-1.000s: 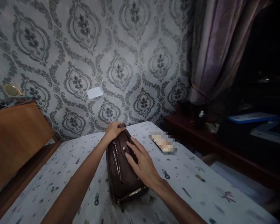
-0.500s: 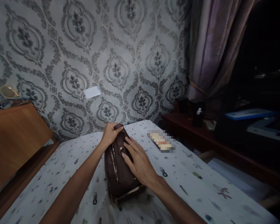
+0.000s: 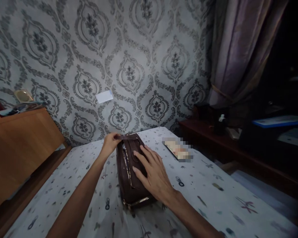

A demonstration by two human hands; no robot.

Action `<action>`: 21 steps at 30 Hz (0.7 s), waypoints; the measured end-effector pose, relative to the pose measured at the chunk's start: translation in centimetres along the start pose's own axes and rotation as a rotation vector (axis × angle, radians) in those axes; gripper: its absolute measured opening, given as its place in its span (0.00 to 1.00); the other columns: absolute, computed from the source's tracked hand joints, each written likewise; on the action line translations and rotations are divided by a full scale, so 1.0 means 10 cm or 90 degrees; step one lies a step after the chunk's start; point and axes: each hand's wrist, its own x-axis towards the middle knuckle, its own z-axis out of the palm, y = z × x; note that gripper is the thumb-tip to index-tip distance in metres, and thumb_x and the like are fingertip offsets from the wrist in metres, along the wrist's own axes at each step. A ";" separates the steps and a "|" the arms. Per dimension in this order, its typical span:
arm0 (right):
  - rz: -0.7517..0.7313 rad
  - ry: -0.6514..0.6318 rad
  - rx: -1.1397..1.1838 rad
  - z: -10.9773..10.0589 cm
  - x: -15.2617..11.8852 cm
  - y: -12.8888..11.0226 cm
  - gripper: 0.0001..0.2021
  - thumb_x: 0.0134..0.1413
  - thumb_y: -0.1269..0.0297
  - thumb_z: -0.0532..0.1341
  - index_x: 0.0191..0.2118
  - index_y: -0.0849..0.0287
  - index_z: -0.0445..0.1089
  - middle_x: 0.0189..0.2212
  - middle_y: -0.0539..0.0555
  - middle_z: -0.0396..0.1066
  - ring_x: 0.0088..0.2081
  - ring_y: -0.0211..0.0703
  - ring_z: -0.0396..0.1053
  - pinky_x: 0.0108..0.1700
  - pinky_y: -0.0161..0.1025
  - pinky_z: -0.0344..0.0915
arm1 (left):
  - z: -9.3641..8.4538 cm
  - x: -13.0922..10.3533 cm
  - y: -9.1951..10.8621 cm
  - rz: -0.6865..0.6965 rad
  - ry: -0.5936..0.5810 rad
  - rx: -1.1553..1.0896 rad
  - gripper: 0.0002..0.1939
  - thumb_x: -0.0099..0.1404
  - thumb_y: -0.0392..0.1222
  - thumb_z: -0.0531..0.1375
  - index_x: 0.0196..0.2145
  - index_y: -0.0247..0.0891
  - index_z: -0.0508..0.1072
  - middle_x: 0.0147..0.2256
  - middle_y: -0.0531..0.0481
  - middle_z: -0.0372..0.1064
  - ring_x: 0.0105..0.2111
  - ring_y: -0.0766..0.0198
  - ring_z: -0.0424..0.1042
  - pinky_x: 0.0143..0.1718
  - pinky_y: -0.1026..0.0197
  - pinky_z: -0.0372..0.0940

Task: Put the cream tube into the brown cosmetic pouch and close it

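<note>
A dark brown bag (image 3: 136, 185) with gold zippers lies on the bed in front of me. My left hand (image 3: 111, 141) pinches the end of a brown strap or flap (image 3: 126, 137) at the bag's far left corner. Close to that hand, a zippered pocket (image 3: 127, 165) on the bag's upper face gapes slightly. Across the bag's right side rests my right hand (image 3: 152, 168), fingers spread and flat. It covers part of the front flap, and the button seen earlier is hidden.
The bed (image 3: 196, 215) has a white patterned sheet. A pixelated flat item (image 3: 177, 150) lies right of the bag. Left stands a wooden headboard-like panel (image 3: 27, 138); right, a dark red shelf (image 3: 196, 129) holds a small bottle (image 3: 221, 122). Patterned wallpaper and a curtain (image 3: 228, 53) are behind.
My left hand has drawn the strap or flap end leftward, and the zippered pocket gapes wider. My right hand stays on the bag. The view has shifted slightly left.
</note>
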 end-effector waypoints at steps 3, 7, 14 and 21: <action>-0.004 0.002 -0.017 0.02 0.00 0.01 0.22 0.63 0.58 0.55 0.60 0.57 0.65 0.62 0.63 0.62 0.64 0.59 0.56 0.59 0.61 0.61 | 0.00 -0.07 0.03 -0.002 0.027 0.017 0.06 0.54 0.31 0.58 0.26 0.36 0.76 0.25 0.52 0.74 0.29 0.61 0.70 0.34 0.62 0.62; -0.013 0.002 -0.022 0.03 0.01 0.01 0.21 0.63 0.59 0.55 0.59 0.58 0.66 0.61 0.63 0.63 0.64 0.59 0.57 0.59 0.61 0.61 | 0.02 -0.13 0.12 0.007 0.053 0.033 0.08 0.54 0.30 0.57 0.27 0.36 0.75 0.27 0.52 0.74 0.32 0.61 0.70 0.36 0.62 0.61; -0.006 -0.023 -0.009 -0.01 0.05 -0.01 0.21 0.61 0.60 0.57 0.58 0.59 0.67 0.61 0.63 0.64 0.64 0.60 0.56 0.60 0.61 0.60 | -0.03 -0.26 0.26 0.033 0.054 0.052 0.06 0.57 0.32 0.56 0.25 0.37 0.71 0.26 0.53 0.70 0.30 0.61 0.67 0.35 0.62 0.59; 0.004 -0.058 -0.037 -0.09 0.05 -0.09 0.21 0.63 0.60 0.56 0.60 0.49 0.65 0.65 0.62 0.58 0.66 0.63 0.52 0.60 0.68 0.54 | -0.09 -0.43 0.33 0.080 0.051 0.024 0.07 0.60 0.35 0.56 0.25 0.38 0.70 0.28 0.51 0.69 0.32 0.61 0.67 0.36 0.62 0.59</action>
